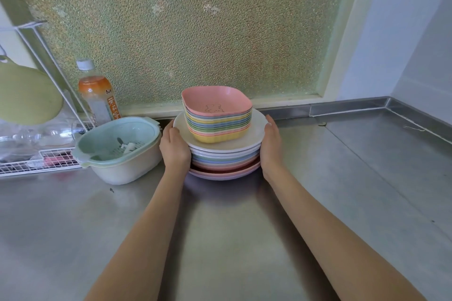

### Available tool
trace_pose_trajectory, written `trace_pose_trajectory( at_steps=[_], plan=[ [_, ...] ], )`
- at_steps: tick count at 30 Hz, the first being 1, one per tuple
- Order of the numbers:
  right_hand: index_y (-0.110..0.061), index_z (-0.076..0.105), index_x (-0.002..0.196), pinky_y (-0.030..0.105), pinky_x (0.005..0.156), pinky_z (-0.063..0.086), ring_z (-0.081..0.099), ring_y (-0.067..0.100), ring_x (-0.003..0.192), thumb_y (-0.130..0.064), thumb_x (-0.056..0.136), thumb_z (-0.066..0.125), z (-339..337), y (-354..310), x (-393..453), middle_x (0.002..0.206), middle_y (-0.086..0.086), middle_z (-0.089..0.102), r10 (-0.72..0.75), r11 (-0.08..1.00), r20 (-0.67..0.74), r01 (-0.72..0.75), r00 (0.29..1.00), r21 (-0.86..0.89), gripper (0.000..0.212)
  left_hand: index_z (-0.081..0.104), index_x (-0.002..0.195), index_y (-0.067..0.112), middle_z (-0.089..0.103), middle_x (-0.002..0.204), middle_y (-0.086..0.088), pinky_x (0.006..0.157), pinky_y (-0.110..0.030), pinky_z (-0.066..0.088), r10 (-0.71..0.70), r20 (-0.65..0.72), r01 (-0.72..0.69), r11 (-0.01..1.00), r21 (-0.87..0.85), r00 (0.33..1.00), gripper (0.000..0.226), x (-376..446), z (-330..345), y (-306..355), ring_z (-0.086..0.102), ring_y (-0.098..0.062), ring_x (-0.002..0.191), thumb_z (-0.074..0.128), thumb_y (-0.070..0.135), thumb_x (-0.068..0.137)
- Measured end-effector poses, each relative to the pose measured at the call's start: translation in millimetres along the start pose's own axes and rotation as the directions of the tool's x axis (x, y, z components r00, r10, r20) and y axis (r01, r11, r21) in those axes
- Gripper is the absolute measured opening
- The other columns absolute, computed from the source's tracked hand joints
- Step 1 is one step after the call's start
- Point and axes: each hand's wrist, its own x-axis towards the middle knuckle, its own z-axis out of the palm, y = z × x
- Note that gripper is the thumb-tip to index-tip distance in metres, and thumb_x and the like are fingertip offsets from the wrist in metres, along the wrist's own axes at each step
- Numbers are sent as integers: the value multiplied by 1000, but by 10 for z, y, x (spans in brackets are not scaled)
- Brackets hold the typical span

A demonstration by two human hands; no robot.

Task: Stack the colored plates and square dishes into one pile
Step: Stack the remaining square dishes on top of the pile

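While our left hand [175,148] and right hand [271,145] press flat, fingers nearly straight, against the round pastel plates [226,157], the stacked square dishes [217,117] stay steady mid-frame.

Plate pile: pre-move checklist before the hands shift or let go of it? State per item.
1. Square dishes nested on the round plates: ok.
2. Pile straight: not ok, square dishes sit off-centre on the top plate.
3. Left hand on the plates' side: ok.
4. Right hand on the opposite side: ok.
5. Gap to the strainer basin: not ok, tight beside the left hand.
6. Pile resting on the steel counter: cannot tell.
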Motion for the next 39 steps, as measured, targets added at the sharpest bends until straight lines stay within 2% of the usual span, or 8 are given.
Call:
trace_pose_trajectory(
  at_steps=[5, 12, 19, 21, 26, 32, 36, 39],
  plan=[
    [-20, 34, 145, 41, 119, 13, 20, 14, 144, -32, 102, 27, -75, -209, -23, 155, -2, 27, -196, 959, -12, 189, 981, -210, 45, 36, 148, 7, 37, 155, -9, 113, -22, 21, 187, 21, -187, 968, 165, 982, 49, -89, -23, 48, 30, -20, 144, 30, 21, 101],
    [-37, 48, 133, 50, 116, 4, 40, 8, 133, -38, 96, 36, 166, -566, -312, 143, -12, 47, -478, 738, 156, 492, 864, -461, 39, 38, 148, 20, 25, 160, -4, 107, -11, 11, 429, 208, -466, 863, 193, 879, 49, -38, 151, 339, 20, -14, 147, 29, 30, 101],
    [-13, 68, 97, 35, 89, 45, 56, 10, 90, -23, 91, 52, 243, -554, -281, 106, 1, 62, -551, 739, 153, 565, 820, -368, 20, 68, 93, 0, 63, 112, -19, 86, -24, 30, 458, 222, -507, 809, 298, 861, 44, 138, 119, 487, 51, -30, 114, 31, 22, 87],
    [-20, 62, 114, 28, 91, 42, 49, -1, 92, -25, 93, 48, 239, -594, -222, 117, -2, 59, -492, 798, 145, 512, 858, -318, 26, 67, 97, 1, 63, 100, -15, 85, -34, 33, 396, 208, -442, 851, 283, 895, 47, 340, 140, 626, 53, -30, 103, 31, 29, 87],
    [-15, 48, 134, 28, 108, 28, 40, 14, 132, -23, 99, 35, 247, -579, -172, 145, 1, 45, -369, 822, 218, 427, 904, -378, 38, 61, 126, 13, 61, 130, -13, 99, -38, 45, -10, 405, -60, 985, 161, 914, 43, 640, 258, 704, 60, -22, 108, 34, 32, 98],
    [-16, 15, 151, 34, 114, 19, 30, 22, 139, -24, 102, 28, 218, -656, -273, 156, 4, 25, -352, 791, 207, 408, 913, -456, 51, 67, 116, 17, 67, 117, -10, 95, -39, 46, 19, 373, -87, 982, 166, 928, 46, 560, 209, 619, 61, -26, 109, 32, 23, 86],
    [-9, 22, 148, 42, 119, 10, 13, 21, 146, -26, 100, 36, 351, -625, -658, 156, 9, 26, -499, 659, 256, 554, 828, -509, 53, 67, 105, 11, 65, 116, -21, 81, -38, 50, 24, 337, -83, 984, 161, 941, 37, 540, 227, 575, 60, -27, 103, 33, 14, 90],
    [-9, 21, 149, 36, 120, 4, 0, 16, 147, -33, 100, 37, 355, -607, -661, 159, 4, 13, -413, 725, 289, 504, 863, -470, 57, 65, 96, 15, 63, 111, -12, 85, -42, 46, -7, 312, -24, 995, 95, 950, 35, 462, 205, 599, 56, -25, 98, 32, 18, 86]
  ],
)
